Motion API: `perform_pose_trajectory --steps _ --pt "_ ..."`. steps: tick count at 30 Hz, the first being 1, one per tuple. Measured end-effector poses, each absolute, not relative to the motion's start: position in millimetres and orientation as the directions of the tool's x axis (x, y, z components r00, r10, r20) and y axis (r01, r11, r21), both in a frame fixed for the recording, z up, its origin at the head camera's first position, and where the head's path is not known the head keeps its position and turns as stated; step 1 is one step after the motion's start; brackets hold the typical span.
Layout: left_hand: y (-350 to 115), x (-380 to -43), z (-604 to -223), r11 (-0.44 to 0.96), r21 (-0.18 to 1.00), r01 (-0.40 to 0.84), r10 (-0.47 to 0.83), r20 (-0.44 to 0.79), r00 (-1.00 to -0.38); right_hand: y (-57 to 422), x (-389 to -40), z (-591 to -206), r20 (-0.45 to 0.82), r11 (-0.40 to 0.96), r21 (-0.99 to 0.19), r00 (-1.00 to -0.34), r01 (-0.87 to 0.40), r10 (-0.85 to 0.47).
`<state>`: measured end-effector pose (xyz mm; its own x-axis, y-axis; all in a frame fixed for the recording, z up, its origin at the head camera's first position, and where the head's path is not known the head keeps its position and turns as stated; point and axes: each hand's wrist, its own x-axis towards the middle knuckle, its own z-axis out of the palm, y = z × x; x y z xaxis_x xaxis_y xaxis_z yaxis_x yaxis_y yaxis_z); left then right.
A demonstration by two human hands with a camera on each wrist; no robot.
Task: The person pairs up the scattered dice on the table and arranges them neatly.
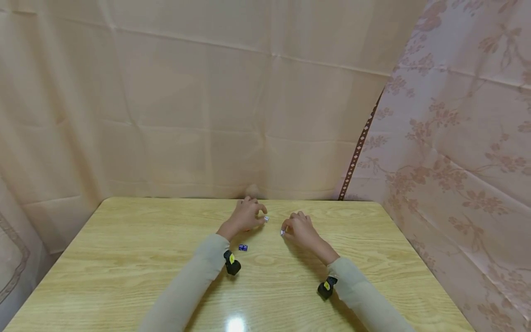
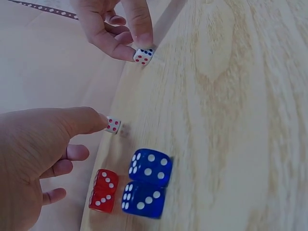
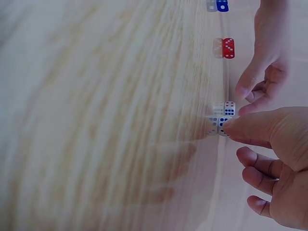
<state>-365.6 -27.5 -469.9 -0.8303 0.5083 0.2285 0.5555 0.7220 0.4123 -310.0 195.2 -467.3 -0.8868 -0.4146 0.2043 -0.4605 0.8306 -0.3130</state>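
My right hand (image 1: 302, 230) pinches a small white die (image 2: 143, 56) between thumb and index finger, low over the wooden table. The die shows red and blue dots. To its left, another white die (image 1: 266, 219) sits on the table by the tips of my left hand (image 1: 244, 216). In the left wrist view a fingertip (image 2: 99, 119) lies right at this die, perhaps touching; the thumb and index finger look spread apart. Two red dice (image 2: 103, 190) stand side by side near two larger blue dice (image 2: 147, 183). In the head view the left hand mostly hides the red dice.
The light wooden table (image 1: 137, 258) ends at a beige curtain (image 1: 186, 115) behind the hands. A pink floral curtain (image 1: 464, 152) hangs on the right. Each wrist wears a small black camera (image 1: 233, 264).
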Motion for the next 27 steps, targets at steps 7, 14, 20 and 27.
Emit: perform_pose_trajectory --steps 7,14,20,27 --pt "-24.1 -364.3 -471.4 0.733 0.398 0.552 0.505 0.226 -0.833 195.5 -309.5 -468.3 0.210 0.831 -0.308 -0.885 -0.463 -0.415" --pt "-21.9 -365.3 -472.9 0.742 0.389 0.547 0.503 0.218 -0.836 196.4 -310.0 -468.9 0.219 0.824 -0.306 -0.878 -0.476 -0.426" --pt "-20.3 -365.7 -473.0 0.748 0.393 0.535 0.499 0.200 -0.843 196.4 -310.4 -469.6 0.225 0.823 -0.294 -0.872 -0.487 -0.436" --pt "-18.6 -366.8 -472.9 0.752 0.395 0.527 0.493 0.193 -0.848 196.6 -309.4 -468.5 0.246 0.819 -0.285 -0.864 -0.499 -0.440"
